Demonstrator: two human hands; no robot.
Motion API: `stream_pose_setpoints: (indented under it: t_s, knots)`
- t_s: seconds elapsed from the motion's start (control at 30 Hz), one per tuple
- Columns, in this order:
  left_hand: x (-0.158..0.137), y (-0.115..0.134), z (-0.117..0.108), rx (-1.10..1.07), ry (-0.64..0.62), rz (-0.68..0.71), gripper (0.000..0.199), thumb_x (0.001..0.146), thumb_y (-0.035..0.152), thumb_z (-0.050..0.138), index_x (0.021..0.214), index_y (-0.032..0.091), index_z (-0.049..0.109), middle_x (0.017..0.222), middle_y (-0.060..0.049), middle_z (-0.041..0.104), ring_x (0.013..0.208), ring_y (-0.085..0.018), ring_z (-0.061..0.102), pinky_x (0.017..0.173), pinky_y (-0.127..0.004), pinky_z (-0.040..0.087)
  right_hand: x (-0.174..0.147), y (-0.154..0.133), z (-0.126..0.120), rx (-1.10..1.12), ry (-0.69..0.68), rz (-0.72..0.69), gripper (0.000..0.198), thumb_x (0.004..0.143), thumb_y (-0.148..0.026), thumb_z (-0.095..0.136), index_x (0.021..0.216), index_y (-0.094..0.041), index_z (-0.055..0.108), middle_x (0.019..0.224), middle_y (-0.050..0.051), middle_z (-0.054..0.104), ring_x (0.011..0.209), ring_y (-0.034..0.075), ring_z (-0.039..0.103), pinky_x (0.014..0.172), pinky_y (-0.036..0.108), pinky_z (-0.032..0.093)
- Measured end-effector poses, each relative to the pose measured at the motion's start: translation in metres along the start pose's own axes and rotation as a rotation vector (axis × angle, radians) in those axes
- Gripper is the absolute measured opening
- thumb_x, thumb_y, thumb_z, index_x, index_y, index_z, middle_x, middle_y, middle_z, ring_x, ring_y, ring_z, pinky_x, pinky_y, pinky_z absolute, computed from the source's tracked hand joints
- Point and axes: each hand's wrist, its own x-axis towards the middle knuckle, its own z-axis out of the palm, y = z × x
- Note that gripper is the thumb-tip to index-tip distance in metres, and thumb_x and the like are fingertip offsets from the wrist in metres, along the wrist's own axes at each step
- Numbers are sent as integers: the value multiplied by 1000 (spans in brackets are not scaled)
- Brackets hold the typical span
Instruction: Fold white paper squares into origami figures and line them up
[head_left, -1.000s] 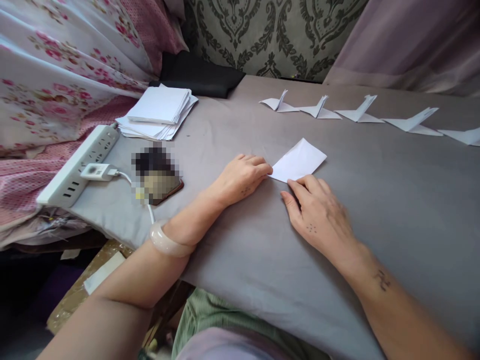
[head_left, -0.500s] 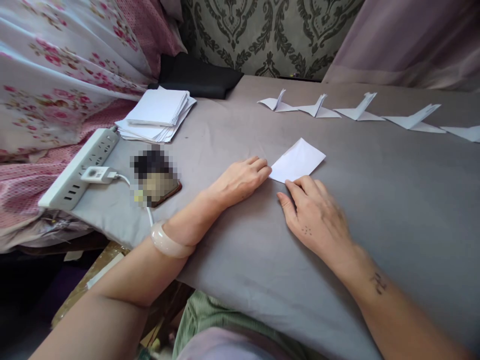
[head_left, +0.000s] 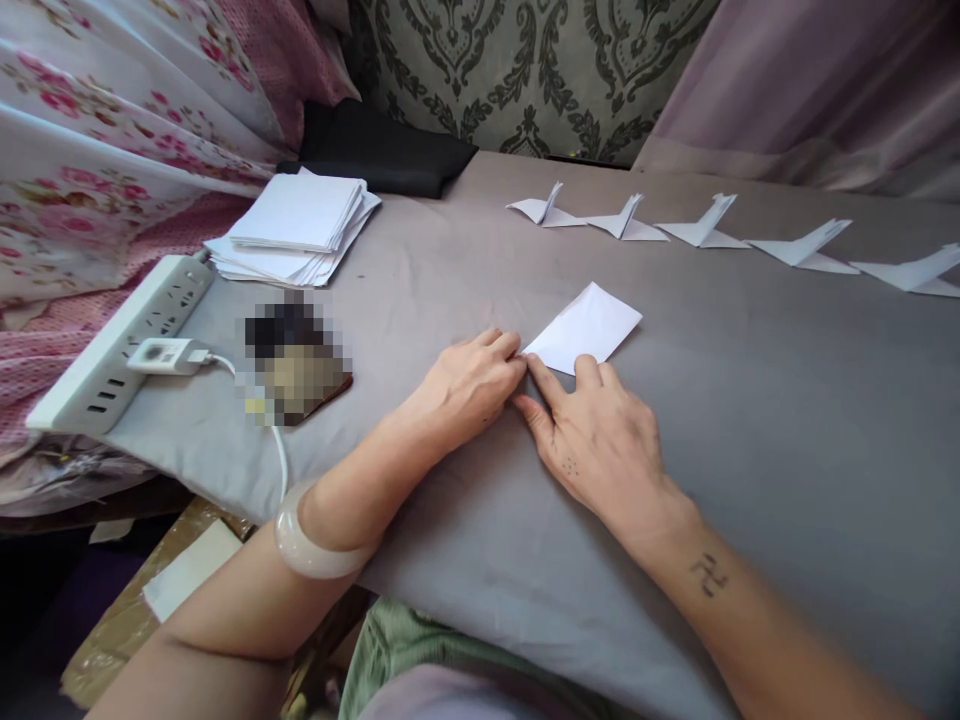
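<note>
A sheet of white paper [head_left: 586, 325], folded into a kite-like shape, lies flat on the grey cloth. My left hand [head_left: 472, 382] has its fingers closed at the paper's left corner, and its fingertips are partly hidden. From the near side, my right hand [head_left: 604, 435] reaches over the lower edge. Its index fingertip presses by the left corner, close to my left fingers, while other fingertips rest on the paper's near edge. The right thumb is held apart from the index finger.
Several folded paper figures [head_left: 701, 225] stand in a row at the back right. A stack of white paper [head_left: 292, 215] lies back left, before a black folded item [head_left: 390, 150]. At the left are a power strip [head_left: 124, 340] with a charger and a blurred phone [head_left: 300, 365] on a white cable.
My right hand has slid left along the paper's lower edge, its index finger now at the left corner. My left hand stays at that corner. The view has shifted slightly.
</note>
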Motion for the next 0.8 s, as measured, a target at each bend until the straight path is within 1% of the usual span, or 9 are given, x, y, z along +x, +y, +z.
stream_pose_setpoints:
  t_s: [0.07, 0.17, 0.37, 0.53, 0.63, 0.73, 0.8]
  knots:
    - [1, 1, -1, -13, -14, -15, 22, 92, 15, 45, 101, 14, 65, 107, -11, 61, 92, -21, 55, 60, -28, 45, 2, -3, 0, -22, -15, 11, 54, 97, -53, 31, 140, -27, 50, 96, 14, 54, 85, 27, 48, 61, 34, 33]
    - [1, 1, 1, -24, 10, -38, 20, 92, 17, 47, 98, 14, 66, 106, -11, 62, 92, -22, 55, 58, -27, 45, 3, -3, -1, -28, -40, 22, 54, 98, -53, 29, 140, -28, 51, 96, 14, 53, 86, 27, 48, 64, 34, 34]
    - [1, 1, 3, -45, 45, -83, 29, 95, 19, 40, 98, 17, 69, 108, -9, 64, 92, -22, 57, 55, -28, 44, -4, 5, -5, -3, -74, 50, 51, 100, -47, 30, 135, -21, 56, 101, 12, 56, 89, 24, 50, 66, 33, 36]
    - [1, -1, 2, -85, 49, -89, 33, 90, 13, 39, 100, 18, 70, 111, -8, 65, 95, -23, 59, 63, -30, 48, -13, 13, -9, -22, -85, 96, 49, 99, -46, 33, 129, -17, 59, 100, 10, 59, 90, 23, 52, 62, 33, 36]
    - [1, -6, 3, -178, 99, -95, 35, 84, 12, 41, 100, 18, 71, 110, -7, 65, 97, -23, 59, 71, -32, 50, -17, 16, -10, -13, -88, 127, 49, 99, -46, 33, 125, -15, 61, 101, 10, 60, 92, 23, 54, 60, 33, 36]
    - [4, -13, 5, -357, 163, -105, 34, 78, 12, 44, 98, 17, 72, 106, -6, 67, 93, -20, 60, 80, -32, 49, -20, 19, -12, 21, -79, 133, 47, 99, -45, 34, 120, -15, 63, 102, 12, 61, 95, 24, 55, 61, 33, 38]
    - [8, -17, 6, -498, 140, -162, 30, 76, 14, 46, 94, 16, 71, 99, -5, 68, 82, -17, 61, 74, -29, 49, -21, 23, -14, 61, -72, 118, 46, 99, -45, 34, 113, -15, 65, 102, 12, 61, 98, 25, 57, 65, 33, 40]
